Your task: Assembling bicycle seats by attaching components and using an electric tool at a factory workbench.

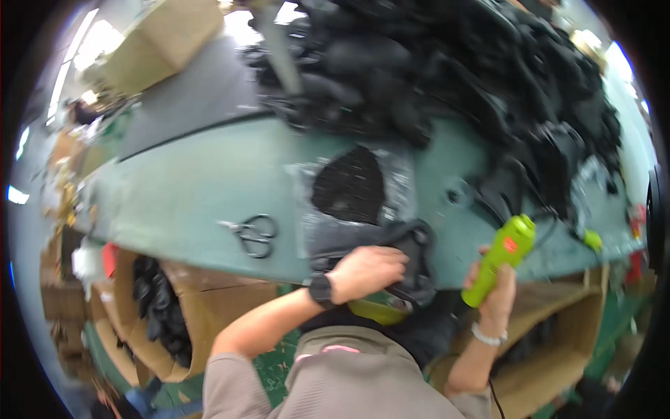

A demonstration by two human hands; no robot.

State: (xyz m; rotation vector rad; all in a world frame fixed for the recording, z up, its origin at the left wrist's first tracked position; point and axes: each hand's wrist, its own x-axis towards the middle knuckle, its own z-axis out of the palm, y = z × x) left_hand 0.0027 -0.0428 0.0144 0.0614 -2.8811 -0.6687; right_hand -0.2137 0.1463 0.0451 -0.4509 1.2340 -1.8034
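My right hand (497, 290), raised over the table's near edge, is wrapped round a lime-green cylindrical tool (504, 255) with an orange patch. The tool tilts up to the right; its exact kind cannot be made out. My left hand (370, 271), with a dark watch at the wrist, lies on a padded black fabric piece (419, 244) at the near edge, fingers stretched across it. Beyond that piece, a dark textured pad (351, 185) rests on clear plastic film (301, 202). Black-handled scissors (255, 236) lie to the left, apart from both hands.
A large heap of black padded pieces (370, 66) covers the table's far side. A grey board (195, 94) and a cardboard box (164, 42) stand at far left. Open cartons (216, 300) sit below the green table (174, 202). A tape roll (457, 192) lies right of the film.
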